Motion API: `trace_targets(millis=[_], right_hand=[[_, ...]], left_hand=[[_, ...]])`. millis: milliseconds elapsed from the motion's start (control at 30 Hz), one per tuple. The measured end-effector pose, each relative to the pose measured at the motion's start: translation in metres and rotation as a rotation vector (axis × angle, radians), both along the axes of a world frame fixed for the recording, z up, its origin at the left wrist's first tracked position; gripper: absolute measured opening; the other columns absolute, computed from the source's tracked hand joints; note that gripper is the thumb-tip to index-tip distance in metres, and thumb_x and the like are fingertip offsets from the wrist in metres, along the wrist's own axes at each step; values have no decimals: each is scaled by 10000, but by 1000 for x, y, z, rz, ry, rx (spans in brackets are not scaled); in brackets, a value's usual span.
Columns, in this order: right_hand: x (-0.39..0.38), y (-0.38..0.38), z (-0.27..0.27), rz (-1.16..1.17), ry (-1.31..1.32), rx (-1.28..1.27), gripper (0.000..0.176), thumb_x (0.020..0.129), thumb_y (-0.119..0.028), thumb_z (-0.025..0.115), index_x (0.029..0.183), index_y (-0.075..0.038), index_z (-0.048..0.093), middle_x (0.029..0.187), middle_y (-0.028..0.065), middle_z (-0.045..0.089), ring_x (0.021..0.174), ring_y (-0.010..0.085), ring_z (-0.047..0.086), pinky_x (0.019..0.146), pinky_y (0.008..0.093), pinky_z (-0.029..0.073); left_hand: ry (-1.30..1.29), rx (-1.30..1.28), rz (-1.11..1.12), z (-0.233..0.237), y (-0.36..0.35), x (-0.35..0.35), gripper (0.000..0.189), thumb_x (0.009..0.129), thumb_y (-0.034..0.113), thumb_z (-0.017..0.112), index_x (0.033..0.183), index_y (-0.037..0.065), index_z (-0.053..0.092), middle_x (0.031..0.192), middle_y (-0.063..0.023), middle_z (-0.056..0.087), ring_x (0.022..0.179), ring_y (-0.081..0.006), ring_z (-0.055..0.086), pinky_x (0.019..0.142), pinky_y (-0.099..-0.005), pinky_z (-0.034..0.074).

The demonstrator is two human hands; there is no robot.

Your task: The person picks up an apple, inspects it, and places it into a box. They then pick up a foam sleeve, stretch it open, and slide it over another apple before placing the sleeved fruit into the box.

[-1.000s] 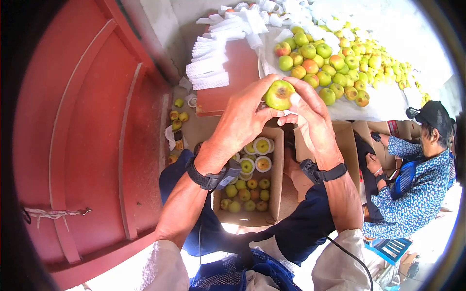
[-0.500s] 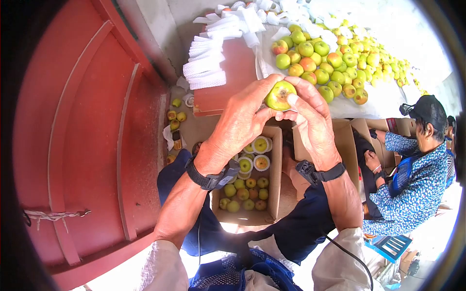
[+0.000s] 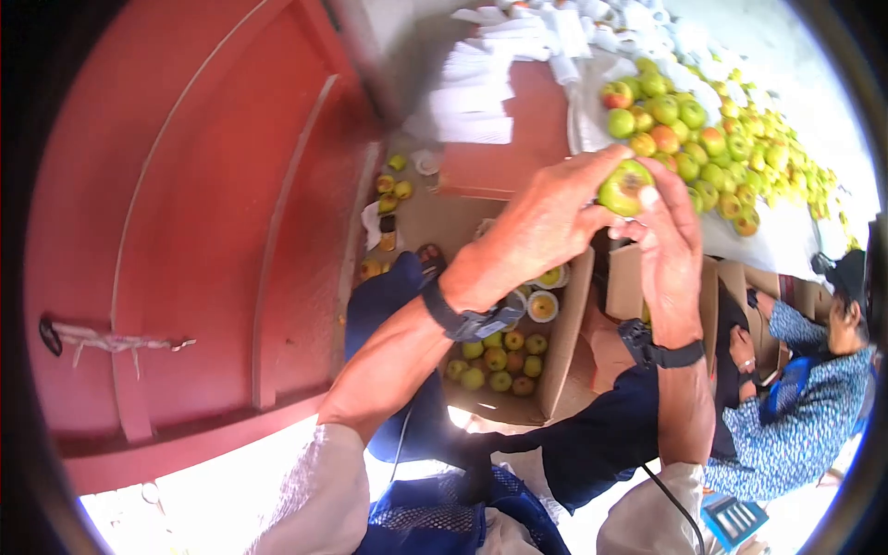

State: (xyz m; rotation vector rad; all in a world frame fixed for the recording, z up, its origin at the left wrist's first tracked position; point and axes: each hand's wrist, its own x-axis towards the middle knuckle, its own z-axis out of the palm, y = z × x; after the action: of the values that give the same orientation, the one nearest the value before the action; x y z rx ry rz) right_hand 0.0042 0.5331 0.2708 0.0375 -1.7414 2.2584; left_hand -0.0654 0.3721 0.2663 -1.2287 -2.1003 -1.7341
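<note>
Still pinched between both hands as half a second ago, but seen farther right in the view, with more of the red door (image 3: pixel 185 231) on the left and the cardboard box (image 3: pixel 566 361) slid rightward under the wrists (same grip, different framing). Held up here: one green-yellow apple (image 3: pixel 623 188), above the box of packed fruit and in front of the near edge of the apple pile (image 3: pixel 712 139). Gripped on its left side by the left hand (image 3: pixel 546 227), thumb low on the near face, fingers curled over the top. Clamped from the right and below by the right hand (image 3: pixel 668 250), thumb tip pressed on the upper right shoulder, remaining fingers folded underneath. Kept at the fingertips of both hands, not sunk in either palm. Near enough round to show no clear long axis; turned with a brownish pit, stem end or blossom end impossible to tell, toward the camera and slightly upward. Beyond the hands, stacked white foam sleeves (image 3: pixel 476 102); at lower right, a co-worker's patterned sleeve (image 3: pixel 795 407) beside further boxes.
</note>
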Motion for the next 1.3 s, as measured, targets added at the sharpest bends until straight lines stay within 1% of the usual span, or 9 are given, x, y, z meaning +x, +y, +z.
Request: trace_targets(millis=[267,433,600,667,733,833,1067,1133,1300], right_hand=[[-2,-6,-3,-86,-8,-26,418,1067,-177,519,1435,15,477,1397,142,564,1174,188,617,866,326,563],[-2,5,-12,-44,-50,34,490,1087,-237,459,1480,51,401,1441,174,520,1305,246,540,1076,383,463],[-9,20,-26,59,-40,-22,519,1093,-270,426,1507,40,373,1483,196,477,1340,268,510,1096,407,448],[-12,18,-28,-133,-153,-62,540,1101,-298,391,1521,38,345,1497,199,456,1339,288,507,1105,416,439],[-17,21,-37,-171,-96,183,566,1107,-328,361,1547,22,297,1514,211,429,1339,309,502,1114,430,430],[-17,19,-37,-289,-174,200,655,1086,-464,427,1473,63,421,1357,204,531,1107,234,604,887,356,557],[-7,-6,-17,-294,-111,388,677,1084,-495,404,1479,55,402,1373,217,520,1152,245,600,946,401,537],[-7,-1,-17,-187,-203,146,662,1082,-489,417,1474,45,417,1411,197,509,1205,289,595,1005,434,508],[-18,52,-35,-113,-182,54,602,1017,-349,605,1448,44,456,1433,168,549,1252,272,600,1036,377,497]], left_hand=[[49,-122,75,-2,-1,5,747,816,199,783,1403,-89,420,1266,-336,579,1132,-472,608,943,-474,521],[105,-153,179,-1,1,8,654,760,226,812,1231,-76,473,996,-236,653,904,-423,673,737,-504,541],[168,-191,277,-6,1,7,710,688,181,811,1248,-97,474,939,-229,649,823,-387,675,679,-475,514],[211,-180,289,-7,0,6,744,656,150,792,1270,-121,471,923,-216,651,759,-384,663,692,-483,500],[229,-176,331,-12,1,6,770,642,160,784,1279,-141,471,885,-199,651,724,-373,653,694,-477,488],[248,-214,356,-17,2,4,704,655,180,771,1227,-133,508,806,-156,633,715,-341,643,682,-439,466],[287,-144,423,-17,0,7,486,665,149,743,1066,-66,573,817,-158,620,694,-314,624,656,-421,443],[225,-130,401,-19,4,5,429,669,140,699,1038,-68,632,889,-173,638,794,-300,633,717,-390,458],[199,-7,411,-18,19,4,423,715,171,742,1049,-51,608,882,-188,657,790,-322,679,705,-420,513]])
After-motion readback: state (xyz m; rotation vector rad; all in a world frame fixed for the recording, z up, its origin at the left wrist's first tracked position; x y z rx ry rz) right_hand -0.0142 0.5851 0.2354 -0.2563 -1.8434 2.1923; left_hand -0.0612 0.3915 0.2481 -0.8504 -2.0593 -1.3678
